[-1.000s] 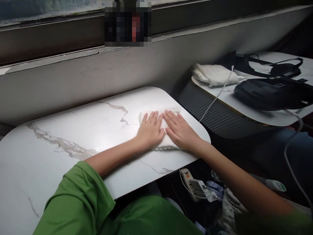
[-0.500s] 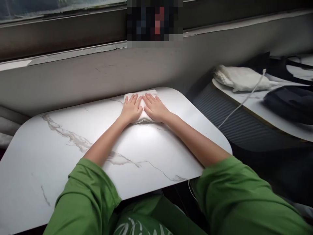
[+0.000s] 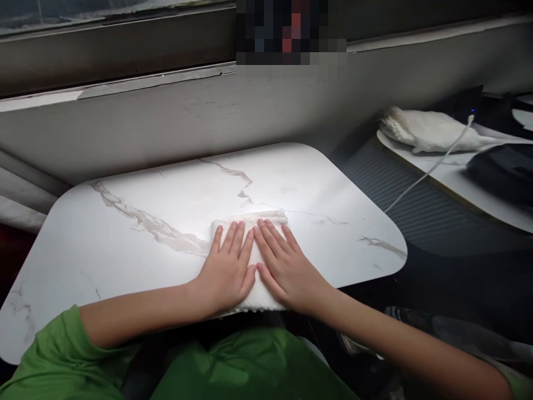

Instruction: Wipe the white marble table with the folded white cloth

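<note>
Grey wall (image 3: 166, 122) fills the back of your view, scuffed in spots, with a dark-framed window (image 3: 83, 14) above it at left and a pixelated patch top middle. Below, your table (image 3: 291, 172): white, round-cornered, brown-grey marble veins, a bright sheen around the middle. Its far edge runs along the wall. Off right sits a second table (image 3: 453, 178), also white, with dark ribbed siding (image 3: 370, 189) beside it. It bears a fluffy white bundle (image 3: 441, 130) and a blurred black item (image 3: 503, 172). Your green sleeve (image 3: 62, 344) is at lower left. Your white cloth (image 3: 266, 297) lies flat on the veined top at its near edge, around the middle. Your left hand (image 3: 227, 272) and right hand (image 3: 287, 269) rest on it palms down, side by side, fingers straight and slightly spread, clamped on nothing; thumb tips nearly meet. A thin white cable (image 3: 428, 172) slants past the second table.
</note>
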The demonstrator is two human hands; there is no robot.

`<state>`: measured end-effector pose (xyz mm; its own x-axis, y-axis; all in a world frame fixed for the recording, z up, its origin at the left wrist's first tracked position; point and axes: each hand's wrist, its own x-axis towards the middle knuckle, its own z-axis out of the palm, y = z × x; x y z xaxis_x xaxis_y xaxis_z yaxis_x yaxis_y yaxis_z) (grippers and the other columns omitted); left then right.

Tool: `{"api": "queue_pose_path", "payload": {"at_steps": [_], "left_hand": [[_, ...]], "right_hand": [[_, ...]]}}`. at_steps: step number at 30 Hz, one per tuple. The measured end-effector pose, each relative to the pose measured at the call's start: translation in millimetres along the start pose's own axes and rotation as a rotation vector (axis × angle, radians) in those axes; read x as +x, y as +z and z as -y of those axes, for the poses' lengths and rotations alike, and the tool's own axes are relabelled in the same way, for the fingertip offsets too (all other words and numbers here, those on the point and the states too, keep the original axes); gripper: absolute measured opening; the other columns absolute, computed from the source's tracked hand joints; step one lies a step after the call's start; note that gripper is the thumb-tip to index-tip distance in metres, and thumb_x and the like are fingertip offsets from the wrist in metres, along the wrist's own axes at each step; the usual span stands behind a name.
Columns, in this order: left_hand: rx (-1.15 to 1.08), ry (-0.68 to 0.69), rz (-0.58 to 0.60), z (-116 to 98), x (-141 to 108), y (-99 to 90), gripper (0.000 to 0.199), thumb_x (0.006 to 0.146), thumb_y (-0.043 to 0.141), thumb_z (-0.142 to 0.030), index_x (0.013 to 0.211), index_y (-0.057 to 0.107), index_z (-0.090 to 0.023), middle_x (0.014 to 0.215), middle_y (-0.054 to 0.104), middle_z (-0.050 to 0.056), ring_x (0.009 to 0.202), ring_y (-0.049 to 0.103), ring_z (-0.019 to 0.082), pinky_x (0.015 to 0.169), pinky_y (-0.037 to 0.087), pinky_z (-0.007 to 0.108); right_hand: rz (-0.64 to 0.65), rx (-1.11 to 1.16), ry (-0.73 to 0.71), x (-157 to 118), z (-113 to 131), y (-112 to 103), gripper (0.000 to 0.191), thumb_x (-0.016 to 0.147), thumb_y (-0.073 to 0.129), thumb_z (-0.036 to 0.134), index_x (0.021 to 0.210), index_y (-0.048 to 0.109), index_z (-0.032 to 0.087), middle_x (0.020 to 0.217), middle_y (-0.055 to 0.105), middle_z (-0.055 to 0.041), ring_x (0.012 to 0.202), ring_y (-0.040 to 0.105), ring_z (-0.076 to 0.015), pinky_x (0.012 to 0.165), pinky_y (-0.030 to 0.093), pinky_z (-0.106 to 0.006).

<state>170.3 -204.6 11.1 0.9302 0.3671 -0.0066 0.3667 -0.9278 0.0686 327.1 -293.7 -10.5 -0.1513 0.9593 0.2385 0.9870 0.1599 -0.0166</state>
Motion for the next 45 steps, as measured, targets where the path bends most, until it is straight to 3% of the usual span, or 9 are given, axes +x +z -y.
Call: {"api": "queue_pose_path", "payload": {"at_steps": [5, 9, 14, 19, 27, 31, 35, 42, 45], "left_hand": [[-0.09, -0.325, 0.032, 60.2, 60.5, -4.8, 0.059, 0.098, 0.023, -0.032, 0.151, 0.021, -0.006, 0.158, 0.015, 0.016, 0.147, 0.012, 0.027, 0.118, 0.01, 0.055], [-0.066, -0.409, -0.06, 132.4, 112.6, -10.7, 0.056, 0.097, 0.024, -0.026, 0.15, 0.026, -0.008, 0.157, 0.021, 0.013, 0.146, 0.016, 0.022, 0.119, 0.007, 0.048], [-0.028, -0.484, -0.164, 174.5, 127.5, -11.7, 0.053, 0.097, 0.026, -0.023, 0.148, 0.032, -0.008, 0.155, 0.03, 0.012, 0.144, 0.023, 0.022, 0.119, 0.011, 0.046], [-0.051, -0.47, -0.162, 139.8, 88.3, -4.0, 0.054, 0.096, 0.028, -0.025, 0.148, 0.031, -0.009, 0.156, 0.026, 0.013, 0.145, 0.02, 0.023, 0.119, 0.011, 0.048], [-0.003, -0.256, -0.091, 34.7, -58.5, -2.2, 0.059, 0.095, 0.03, -0.029, 0.148, 0.027, -0.002, 0.156, 0.02, 0.021, 0.146, 0.011, 0.032, 0.117, 0.007, 0.056], [-0.013, -0.262, -0.078, 24.2, -90.0, -1.9, 0.058, 0.095, 0.03, -0.026, 0.148, 0.027, -0.003, 0.156, 0.02, 0.019, 0.147, 0.011, 0.03, 0.118, 0.009, 0.055], [-0.07, -0.431, -0.058, 65.3, -70.7, -4.1, 0.059, 0.095, 0.026, -0.023, 0.15, 0.023, -0.005, 0.157, 0.02, 0.014, 0.147, 0.013, 0.026, 0.119, 0.012, 0.052], [-0.021, -0.638, -0.136, 196.7, 4.5, -13.2, 0.054, 0.097, 0.024, -0.025, 0.149, 0.03, -0.01, 0.157, 0.025, 0.01, 0.146, 0.019, 0.022, 0.119, 0.008, 0.046], [0.01, -0.676, -0.184, 236.0, 23.7, -14.3, 0.054, 0.096, 0.023, -0.022, 0.148, 0.032, -0.009, 0.156, 0.028, 0.011, 0.145, 0.021, 0.022, 0.119, 0.009, 0.046]], "right_hand": [[0.093, 0.05, 0.025, 91.6, -33.9, 23.4, 0.062, 0.096, 0.023, 0.032, 0.15, 0.024, 0.001, 0.156, 0.024, -0.0191, 0.146, 0.017, -0.0283, 0.118, 0.014, -0.05], [0.111, 0.088, 0.132, 184.9, -57.1, 43.3, 0.064, 0.095, 0.024, 0.031, 0.149, 0.024, -0.003, 0.156, 0.022, -0.0217, 0.145, 0.017, -0.0299, 0.117, 0.013, -0.052], [0.068, 0.119, 0.119, 239.7, -64.4, 55.5, 0.062, 0.094, 0.025, 0.029, 0.147, 0.027, -0.004, 0.154, 0.026, -0.0228, 0.144, 0.022, -0.0307, 0.115, 0.015, -0.053], [0.06, 0.145, 0.077, 193.4, -43.1, 51.7, 0.062, 0.095, 0.024, 0.032, 0.148, 0.027, -0.001, 0.155, 0.025, -0.022, 0.145, 0.019, -0.0301, 0.116, 0.014, -0.053], [0.051, 0.105, -0.091, 47.0, 60.5, 6.1, 0.067, 0.096, 0.027, 0.033, 0.151, 0.014, -0.003, 0.153, 0.026, -0.0245, 0.146, 0.012, -0.034, 0.116, 0.013, -0.058], [0.039, 0.099, -0.124, 33.9, 85.5, -0.7, 0.063, 0.095, 0.031, 0.033, 0.147, 0.029, -0.004, 0.151, 0.03, -0.0249, 0.145, 0.016, -0.0363, 0.115, 0.017, -0.06], [0.053, 0.098, -0.144, 81.7, 82.3, 13.8, 0.064, 0.096, 0.029, 0.034, 0.146, 0.031, -0.007, 0.152, 0.027, -0.0275, 0.143, 0.019, -0.0383, 0.114, 0.017, -0.06], [0.064, 0.122, -0.141, 239.8, 51.9, 54.0, 0.063, 0.095, 0.028, 0.032, 0.148, 0.026, -0.004, 0.153, 0.026, -0.0247, 0.143, 0.022, -0.0354, 0.113, 0.015, -0.056], [0.036, 0.13, -0.066, 285.7, 46.5, 63.5, 0.062, 0.095, 0.027, 0.03, 0.148, 0.027, -0.003, 0.153, 0.029, -0.0239, 0.142, 0.023, -0.0339, 0.113, 0.016, -0.055]]}}
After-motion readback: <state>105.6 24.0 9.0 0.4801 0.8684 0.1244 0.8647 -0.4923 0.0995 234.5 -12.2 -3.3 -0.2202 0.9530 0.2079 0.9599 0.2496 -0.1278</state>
